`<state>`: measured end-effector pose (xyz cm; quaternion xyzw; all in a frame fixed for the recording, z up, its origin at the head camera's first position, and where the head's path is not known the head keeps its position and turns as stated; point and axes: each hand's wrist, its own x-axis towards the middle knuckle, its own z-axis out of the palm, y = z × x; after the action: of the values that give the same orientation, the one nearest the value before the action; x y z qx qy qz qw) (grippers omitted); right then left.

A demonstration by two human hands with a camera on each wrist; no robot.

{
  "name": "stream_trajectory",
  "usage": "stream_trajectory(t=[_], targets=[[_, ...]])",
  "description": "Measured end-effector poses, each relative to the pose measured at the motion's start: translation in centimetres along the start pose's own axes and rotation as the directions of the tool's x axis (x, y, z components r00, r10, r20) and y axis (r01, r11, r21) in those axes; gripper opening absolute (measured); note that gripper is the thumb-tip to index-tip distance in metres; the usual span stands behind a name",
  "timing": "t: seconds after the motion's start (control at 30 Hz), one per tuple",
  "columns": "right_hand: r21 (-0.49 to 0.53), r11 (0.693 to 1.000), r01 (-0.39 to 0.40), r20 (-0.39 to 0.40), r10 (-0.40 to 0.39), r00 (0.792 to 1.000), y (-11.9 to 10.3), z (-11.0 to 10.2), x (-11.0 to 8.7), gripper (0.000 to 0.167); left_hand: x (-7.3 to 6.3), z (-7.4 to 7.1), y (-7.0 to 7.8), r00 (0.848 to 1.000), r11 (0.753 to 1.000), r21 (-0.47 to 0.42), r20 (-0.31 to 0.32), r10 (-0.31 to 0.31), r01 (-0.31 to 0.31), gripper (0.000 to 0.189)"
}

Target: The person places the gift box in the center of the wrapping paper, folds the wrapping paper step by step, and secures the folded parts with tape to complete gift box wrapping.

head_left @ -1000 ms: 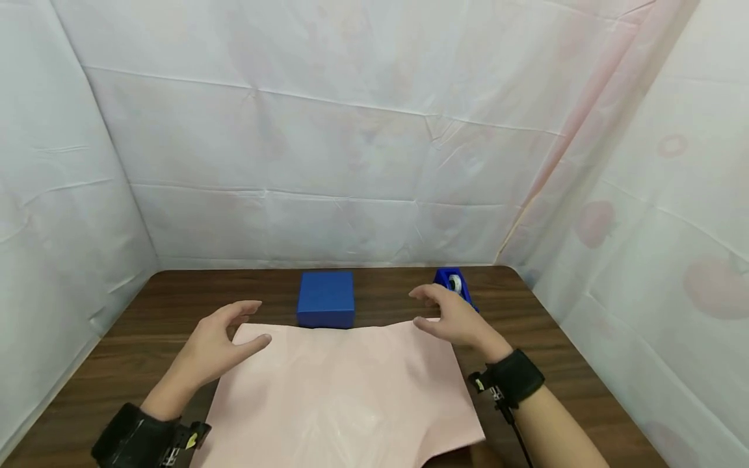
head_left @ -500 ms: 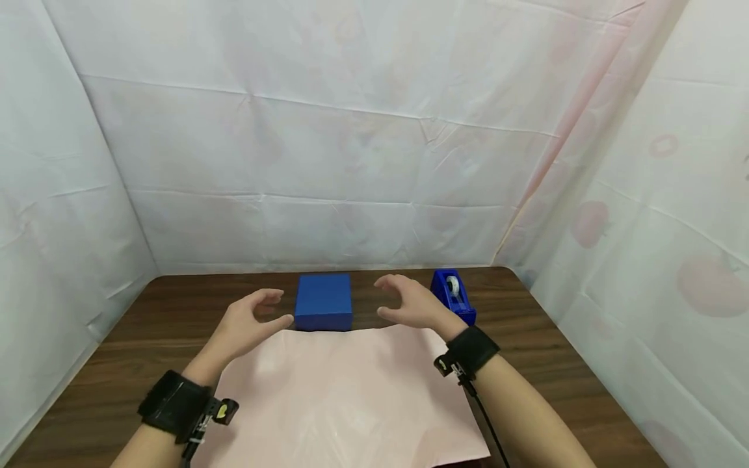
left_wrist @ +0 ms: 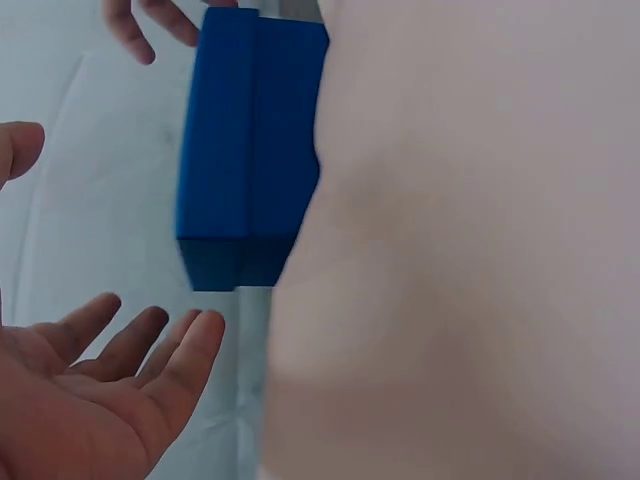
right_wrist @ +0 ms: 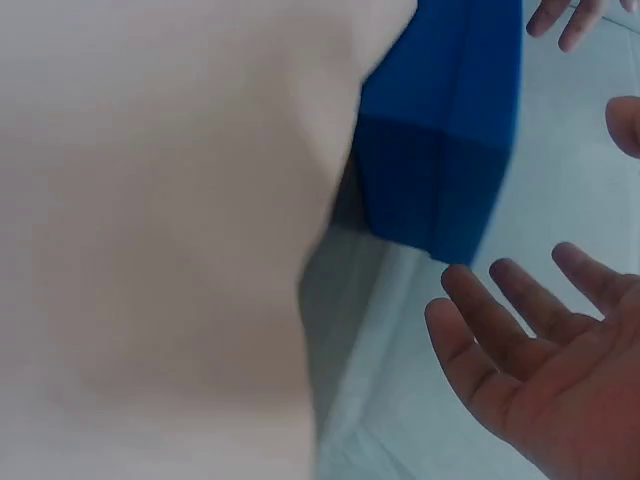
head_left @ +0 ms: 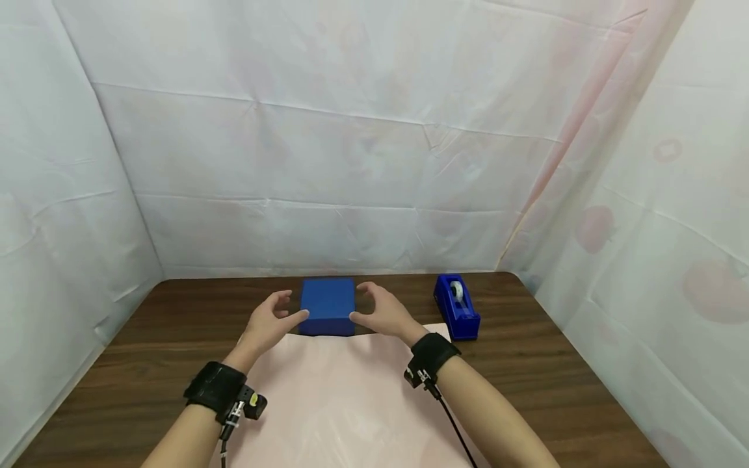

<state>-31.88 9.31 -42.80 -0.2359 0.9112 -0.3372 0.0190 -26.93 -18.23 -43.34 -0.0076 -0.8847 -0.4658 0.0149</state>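
Observation:
A blue lidded box (head_left: 328,300) stands at the back of the table, just beyond the far edge of a pink paper sheet (head_left: 333,396). On its left side is my left hand (head_left: 264,328), fingers spread and thumb near the front corner. My right hand (head_left: 387,317) faces it from the right, thumb tip overlapping the front right corner in the head view. In the left wrist view a gap shows between the left fingers (left_wrist: 190,365) and the box (left_wrist: 225,140). The right fingertips sit close to the end of the box (right_wrist: 430,170) in the right wrist view.
A blue tape dispenser (head_left: 458,311) with a clear roll stands right of the box, behind the sheet's right corner. The dark wood table (head_left: 544,383) meets printed cloth walls (head_left: 351,162) at the back and sides. Both wrists wear black straps with cables.
Both hands have moved inward and forward from over the sheet's far corners to either side of the box. The box stays in place; the tape dispenser has come into full view.

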Motion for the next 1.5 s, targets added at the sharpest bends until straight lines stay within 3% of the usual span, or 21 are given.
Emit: stream_trajectory(t=[0.33, 0.53, 0.67, 0.93, 1.07, 1.23, 1.5], targets=[[0.119, 0.991, -0.067, 0.033, 0.063, 0.997, 0.4, 2.7, 0.7, 0.07, 1.4, 2.1, -2.1, 0.997, 0.995, -0.067, 0.037, -0.066, 0.068, 0.09], [0.227, 0.971, -0.07, 0.041, 0.062, 0.997, 0.5, 3.4, 0.7, 0.065, 1.7, 3.2, -2.1, 0.992, 0.987, -0.111, 0.057, -0.111, 0.117, 0.097], [0.233, 0.971, -0.05, 0.034, 0.043, 0.998, 0.2, 3.8, 0.8, 0.065, 1.7, 3.8, -1.6, 0.993, 0.991, -0.07, 0.052, -0.106, 0.11, 0.097], [0.185, 0.982, -0.04, -0.015, 0.044, 0.999, -0.2, 4.4, 0.9, 0.063, 1.7, 4.9, -1.2, 0.997, 0.997, -0.026, -0.022, -0.074, 0.073, 0.098], [0.156, 0.987, -0.044, -0.074, 0.056, 0.996, -0.9, 3.6, 0.3, 0.062, 1.2, 5.1, -0.2, 0.997, 0.996, -0.079, -0.069, -0.046, 0.04, 0.097], [0.129, 0.992, -0.003, -0.147, 0.022, 0.989, -2.7, 0.9, -0.9, 0.062, 0.4, 4.8, 2.2, 0.991, 0.989, -0.142, -0.13, 0.01, -0.029, 0.095], [0.111, 0.994, -0.006, -0.15, 0.023, 0.988, -4.6, -1.7, -4.7, 0.063, -2.9, 4.7, 5.4, 0.994, 0.986, -0.16, -0.109, 0.02, -0.037, 0.094]])
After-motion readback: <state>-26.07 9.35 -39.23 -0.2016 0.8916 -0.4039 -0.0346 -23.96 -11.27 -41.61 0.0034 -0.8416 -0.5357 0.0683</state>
